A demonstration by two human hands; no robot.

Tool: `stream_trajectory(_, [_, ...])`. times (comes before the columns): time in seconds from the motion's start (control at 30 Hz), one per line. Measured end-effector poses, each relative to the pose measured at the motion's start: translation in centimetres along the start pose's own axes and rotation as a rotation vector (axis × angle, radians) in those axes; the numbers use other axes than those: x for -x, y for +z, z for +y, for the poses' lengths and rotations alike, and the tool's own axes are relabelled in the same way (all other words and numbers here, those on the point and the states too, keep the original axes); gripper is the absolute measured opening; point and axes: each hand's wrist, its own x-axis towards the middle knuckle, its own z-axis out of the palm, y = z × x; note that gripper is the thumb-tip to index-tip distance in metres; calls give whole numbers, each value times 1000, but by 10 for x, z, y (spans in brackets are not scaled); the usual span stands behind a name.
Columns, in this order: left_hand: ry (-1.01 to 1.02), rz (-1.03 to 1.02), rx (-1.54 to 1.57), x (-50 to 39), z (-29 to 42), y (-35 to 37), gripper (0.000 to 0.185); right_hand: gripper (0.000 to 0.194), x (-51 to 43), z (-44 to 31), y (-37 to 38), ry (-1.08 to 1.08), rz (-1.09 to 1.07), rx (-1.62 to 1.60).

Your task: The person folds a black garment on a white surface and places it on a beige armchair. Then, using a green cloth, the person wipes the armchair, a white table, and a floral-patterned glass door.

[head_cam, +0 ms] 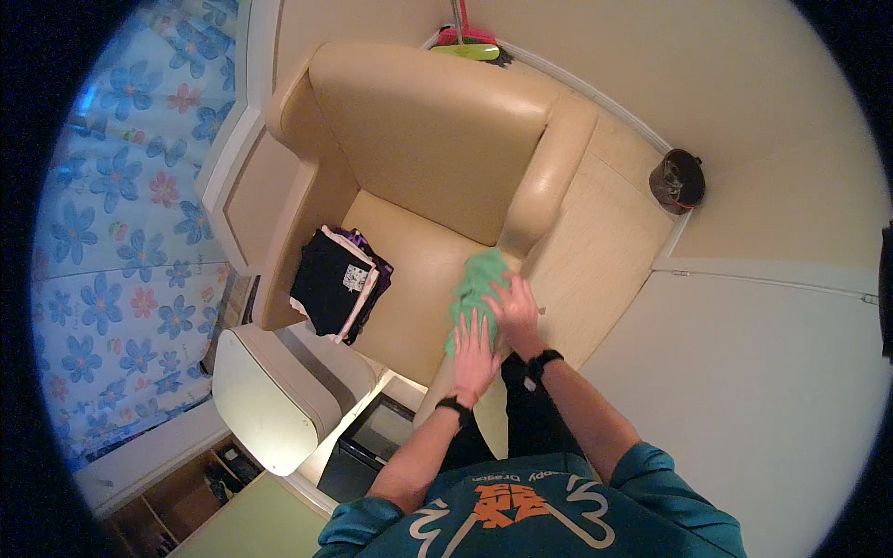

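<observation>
A crumpled green cloth lies over the front of the right armrest and the seat edge of a beige leather armchair. My left hand presses flat on the near part of the cloth, fingers stretched forward. Against the cloth's right side, my right hand has its fingers bent over the fabric. On the left of the seat sits a stack of folded clothes, with a black garment on top and pink and purple ones beneath.
A white rounded stool or bin and a black glass-topped box stand near the chair's front left. A floral curtain hangs at left. Behind the chair are brooms. A dark bucket stands by the wall, near a white door.
</observation>
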Motion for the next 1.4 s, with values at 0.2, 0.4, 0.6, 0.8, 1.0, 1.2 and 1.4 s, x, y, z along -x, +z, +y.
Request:
stream_trajectory(0.2, [66, -11, -75, -46, 0, -7, 88, 30, -28, 20, -17, 151, -36, -249])
stream_trajectory(0.4, [39, -6, -35, 16, -26, 2, 87, 34, -11, 31, -34, -168, -183, 173])
stream_trajectory(0.6, [-77, 287, 188, 33, -26, -46, 50, 26, -25, 25, -67, -297, -164, 2])
stream_trajectory(0.8, [-357, 456, 1016, -4, -10, -132, 21, 31, -18, 11, -145, 289, -376, -586])
stream_trajectory(1.0, [-308, 167, 1513, -65, 17, -210, 40, 29, -38, -6, -223, 212, -420, -726])
stream_trajectory(1.2, [-139, -36, 1520, -90, 28, -257, 39, 26, -72, -5, -257, 119, -263, -697])
stream_trajectory(1.4, [-122, 39, 1153, -122, 19, -283, 37, 32, -105, -16, -272, 103, -189, -431])
